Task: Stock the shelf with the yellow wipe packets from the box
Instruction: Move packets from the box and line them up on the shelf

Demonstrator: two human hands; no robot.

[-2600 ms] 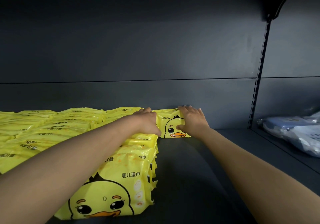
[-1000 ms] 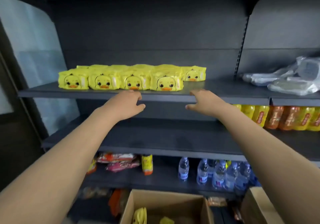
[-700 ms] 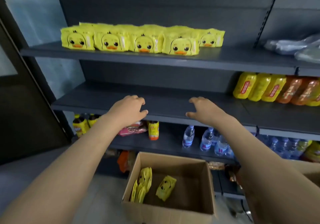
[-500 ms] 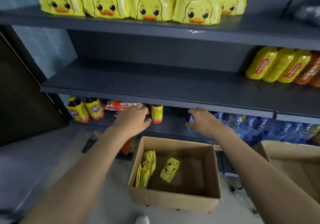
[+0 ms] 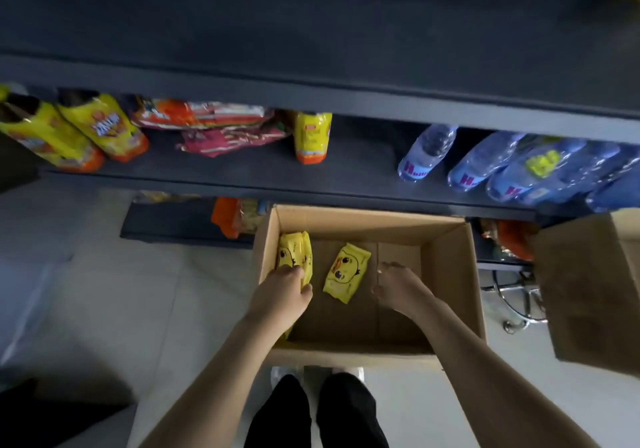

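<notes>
The left hand (image 5: 282, 291) reaches into the near-left corner of the cardboard box (image 5: 450, 274), fingers and thumb curled round the near end of the upright packets (image 5: 294, 253) that stand on edge against the box's left wall. It seems to hold several at once, though how many is hard to tell. The right hand (image 5: 398, 284) hangs over the bare box floor with loosely curled fingers and nothing in them, just right of the loose packet (image 5: 346, 272), which lies flat and apart from the stack. The main risk is that grip: soft film packets pinched together at one end will likely fan out, and the outer ones could slide free on the lift (the right hand is too far off to steady them). Drawn up so close to the wall, the bundle could also catch on the box rim. Beyond the box, the lower shelf (image 5: 242, 177) carries yellow bottles (image 5: 100, 128), snack bags (image 5: 207, 125) and water bottles (image 5: 426, 153), and a dark shelf board (image 5: 311, 83) juts out above; a hurried lift could knock packets against its edge. The single packet could easily be left behind.
</notes>
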